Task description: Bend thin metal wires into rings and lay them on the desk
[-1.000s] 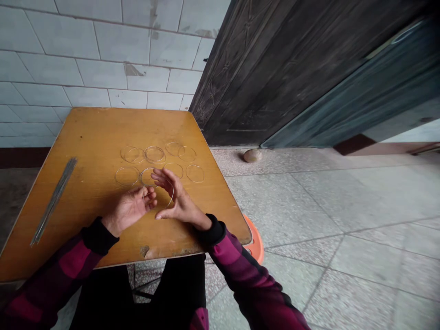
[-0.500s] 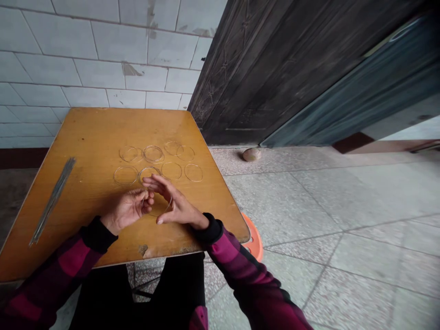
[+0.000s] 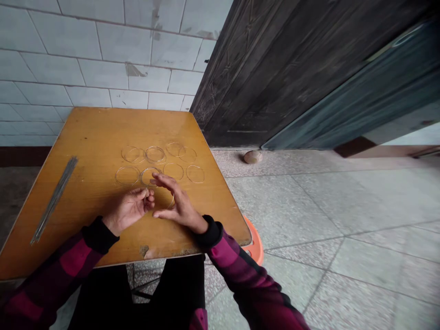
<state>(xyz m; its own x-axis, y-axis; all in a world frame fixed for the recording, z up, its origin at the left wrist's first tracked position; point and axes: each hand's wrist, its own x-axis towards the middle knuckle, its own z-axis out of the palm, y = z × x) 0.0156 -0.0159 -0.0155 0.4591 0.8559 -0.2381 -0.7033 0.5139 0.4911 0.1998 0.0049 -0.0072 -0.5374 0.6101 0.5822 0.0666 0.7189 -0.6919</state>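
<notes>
My left hand (image 3: 129, 208) and my right hand (image 3: 175, 204) meet over the near middle of a wooden table (image 3: 89, 128). Between them runs a thin wire bent into a curve (image 3: 171, 200). The left fingers pinch one end of it. The right hand cups the wire's other side with thumb and fingers curled round it. Just beyond the hands lie several finished wire rings (image 3: 154, 154) in two rows on the tabletop.
A bundle of straight wires (image 3: 55, 197) lies along the table's left side. A tiled wall stands behind and a dark wooden door (image 3: 275, 68) to the right. An orange stool (image 3: 255, 243) sits under the table's right corner, and a stone (image 3: 252, 156) rests on the floor.
The hands have drawn closer together and the wire between them has bent into a tighter curve. The rings and the wire bundle have not moved.
</notes>
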